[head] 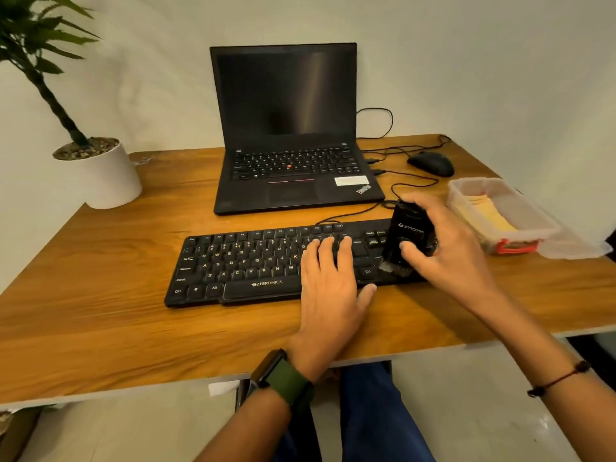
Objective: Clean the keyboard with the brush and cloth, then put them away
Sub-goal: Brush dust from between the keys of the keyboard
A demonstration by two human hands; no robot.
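A black keyboard [240, 265] lies across the front of the wooden desk [100, 295]. My left hand [330, 278] rests flat on its right half, fingers straight on the keys. My right hand [446, 241] grips a black brush [401, 238] held upright, its bristles touching the keys at the keyboard's right end. A yellow cloth [490, 215] lies folded inside a clear plastic box [533, 211] at the right of the desk.
An open black laptop [290, 138] stands behind the keyboard, cables trailing right to a black mouse [431, 163]. A white potted plant [100, 175] sits at the back left corner. The box's lid [573, 248] lies beside it near the desk's right edge.
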